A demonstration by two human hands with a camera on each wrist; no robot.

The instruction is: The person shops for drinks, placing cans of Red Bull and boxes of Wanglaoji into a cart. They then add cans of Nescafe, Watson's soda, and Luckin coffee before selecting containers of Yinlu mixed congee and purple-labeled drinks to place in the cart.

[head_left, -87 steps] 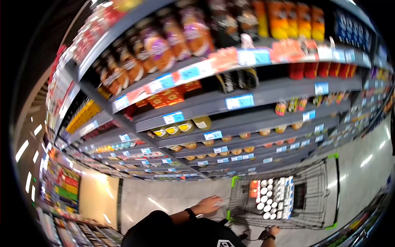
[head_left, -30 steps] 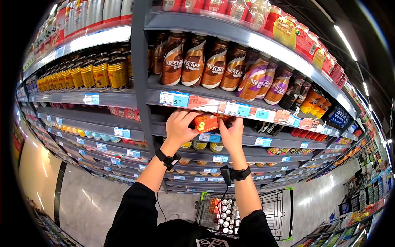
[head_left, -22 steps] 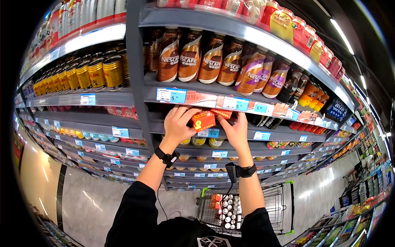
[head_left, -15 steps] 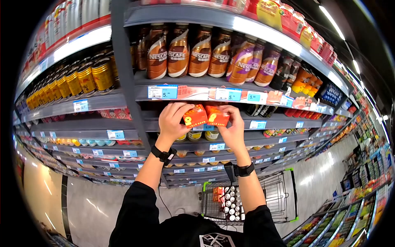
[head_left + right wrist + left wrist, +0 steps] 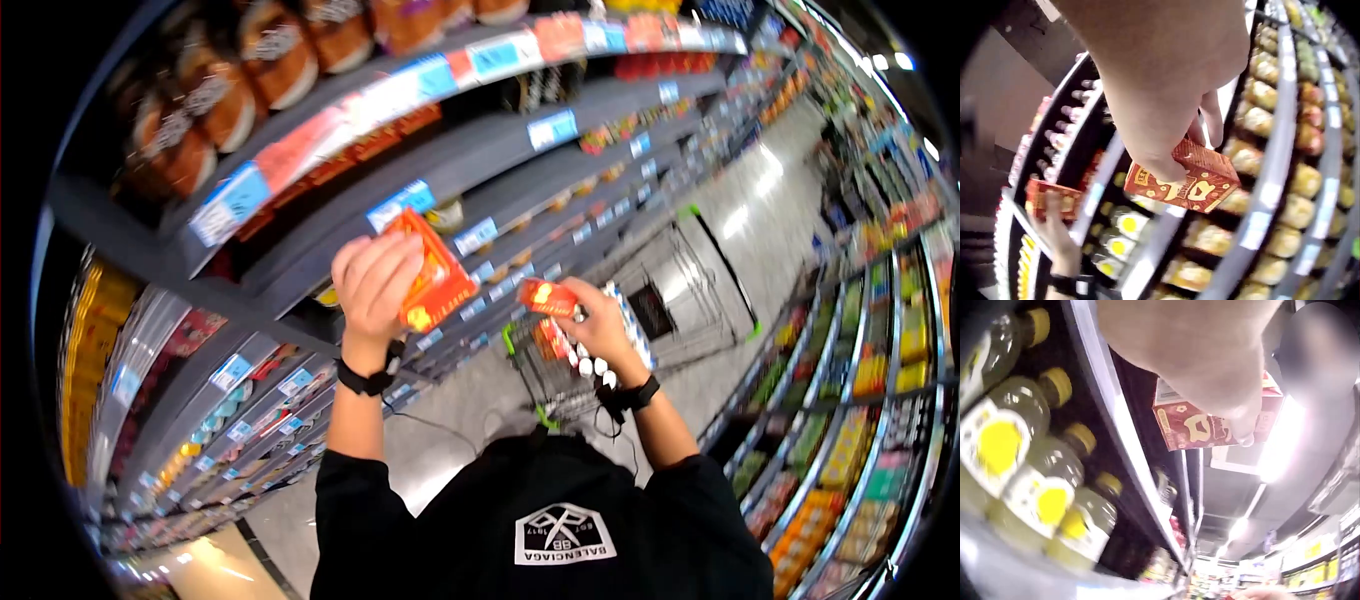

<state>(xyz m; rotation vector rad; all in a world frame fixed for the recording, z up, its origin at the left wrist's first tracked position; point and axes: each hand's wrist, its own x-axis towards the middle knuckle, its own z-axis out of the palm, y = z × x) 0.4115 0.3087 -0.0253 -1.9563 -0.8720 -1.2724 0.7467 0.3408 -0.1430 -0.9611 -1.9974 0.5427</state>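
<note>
My left hand [image 5: 372, 285] grips a red carton [image 5: 440, 288] with yellow print, in front of the shelf. The left wrist view shows the thumb across the printed face of this carton [image 5: 1179, 428]. Over near the shopping cart [image 5: 728, 270], my right hand [image 5: 602, 325] holds a second, similar red carton [image 5: 543, 296]. In the right wrist view its fingers and thumb pinch this carton [image 5: 1204, 184] from above, and the left hand [image 5: 1061, 234] shows farther off. White-topped cans [image 5: 598, 368] stand in the cart, partly hidden by the right forearm.
Brown coffee bottles [image 5: 275, 55] line the shelf above, over a price-tag rail [image 5: 420, 75]. More red cartons [image 5: 385, 135] sit on the shelf below. Yellow-capped bottles [image 5: 1007, 434] stand on a lower shelf. Another stocked shelf [image 5: 850, 440] runs along the right.
Both hands have drawn the two red cartons out from the shelf and moved apart. The right hand has gone right and down toward the cart. The head view has swung right and down.
</note>
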